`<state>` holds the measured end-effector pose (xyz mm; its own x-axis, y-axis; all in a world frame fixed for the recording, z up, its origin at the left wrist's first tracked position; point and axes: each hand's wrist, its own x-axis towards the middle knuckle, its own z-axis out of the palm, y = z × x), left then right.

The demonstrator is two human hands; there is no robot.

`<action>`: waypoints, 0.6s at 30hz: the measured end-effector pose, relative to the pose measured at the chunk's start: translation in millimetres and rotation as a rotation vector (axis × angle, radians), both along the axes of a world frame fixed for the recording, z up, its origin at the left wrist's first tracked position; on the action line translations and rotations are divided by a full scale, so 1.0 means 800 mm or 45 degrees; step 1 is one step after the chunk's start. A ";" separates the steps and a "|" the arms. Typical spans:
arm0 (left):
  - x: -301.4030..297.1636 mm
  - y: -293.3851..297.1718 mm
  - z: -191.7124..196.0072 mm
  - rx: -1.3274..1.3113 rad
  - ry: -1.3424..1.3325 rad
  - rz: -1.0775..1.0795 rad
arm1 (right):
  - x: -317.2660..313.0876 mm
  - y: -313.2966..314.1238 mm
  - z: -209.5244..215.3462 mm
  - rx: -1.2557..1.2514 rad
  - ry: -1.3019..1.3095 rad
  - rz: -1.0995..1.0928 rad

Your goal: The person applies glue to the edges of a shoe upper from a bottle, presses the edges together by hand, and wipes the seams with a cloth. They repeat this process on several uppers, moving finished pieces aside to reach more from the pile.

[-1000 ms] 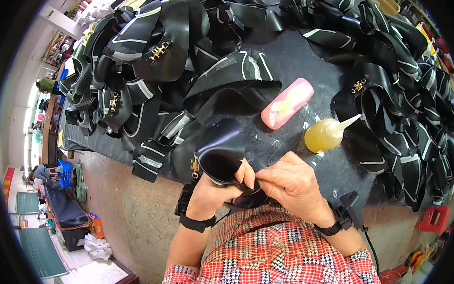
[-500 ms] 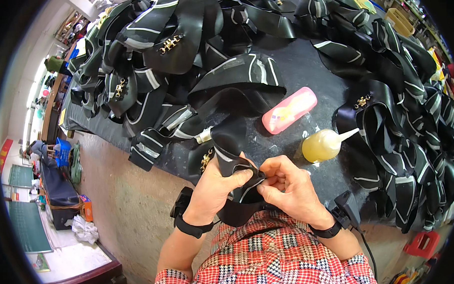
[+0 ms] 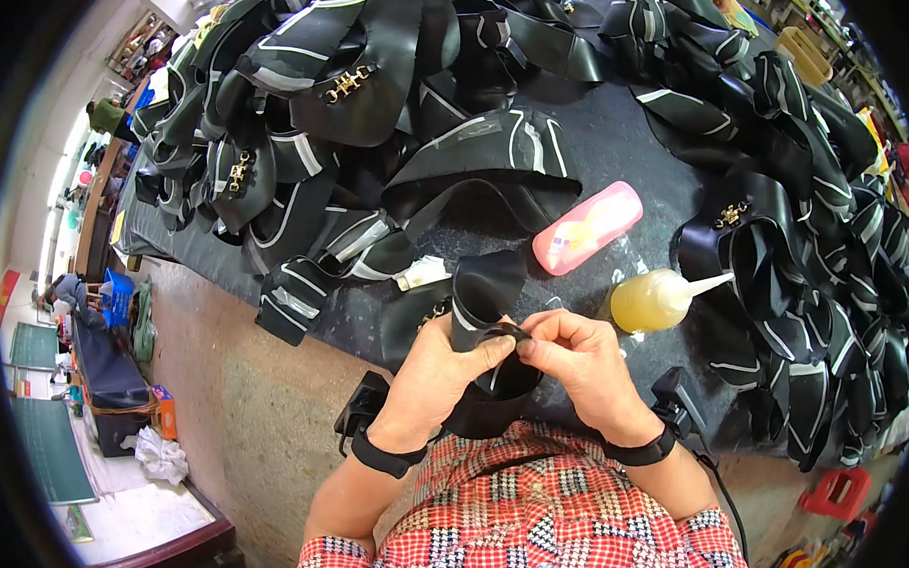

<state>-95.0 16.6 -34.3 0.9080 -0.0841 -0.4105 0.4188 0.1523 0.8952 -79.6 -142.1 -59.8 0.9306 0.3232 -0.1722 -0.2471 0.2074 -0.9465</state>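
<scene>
My left hand [image 3: 439,370] grips a black leather shoe upper [image 3: 487,283] between thumb and fingers, just in front of my body. My right hand [image 3: 580,365] is closed in a pinch on the edge of the same upper, with the tips of both thumbs nearly meeting. A pale line runs along the upper's inner side, and its lower part hangs below my hands. Behind my left hand lies another black piece with a gold buckle [image 3: 435,312], partly covered. A crumpled whitish scrap [image 3: 423,273] rests on the table beside it.
A squeeze bottle [image 3: 650,302] of yellow liquid, its nozzle pointing right, and a pink bottle [image 3: 588,229] are on the black table [image 3: 609,128]. Heaped black uppers [image 3: 356,47] fill the far left; more uppers [image 3: 796,302] pile at the right. A red stool [image 3: 835,495] stands lower right.
My right fingertips have moved up along the upper's edge, closer to my left thumb. The upper has turned slightly in my hands. The view has shifted a little.
</scene>
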 end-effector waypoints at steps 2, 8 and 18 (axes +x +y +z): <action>0.005 0.003 -0.005 -0.169 0.040 0.072 | 0.003 0.000 0.001 0.139 0.234 -0.005; 0.021 -0.002 -0.001 -0.298 0.085 0.178 | -0.016 -0.019 0.012 0.040 0.232 -0.234; 0.044 -0.028 0.004 -0.259 0.116 0.041 | -0.058 -0.105 -0.033 1.909 0.829 -0.392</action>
<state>-59.8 -5.7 -31.1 0.8715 -0.1449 -0.4685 0.4885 0.3403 0.8035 -125.7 -226.4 -86.2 0.8885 0.3795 -0.2580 -0.2749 0.8903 0.3630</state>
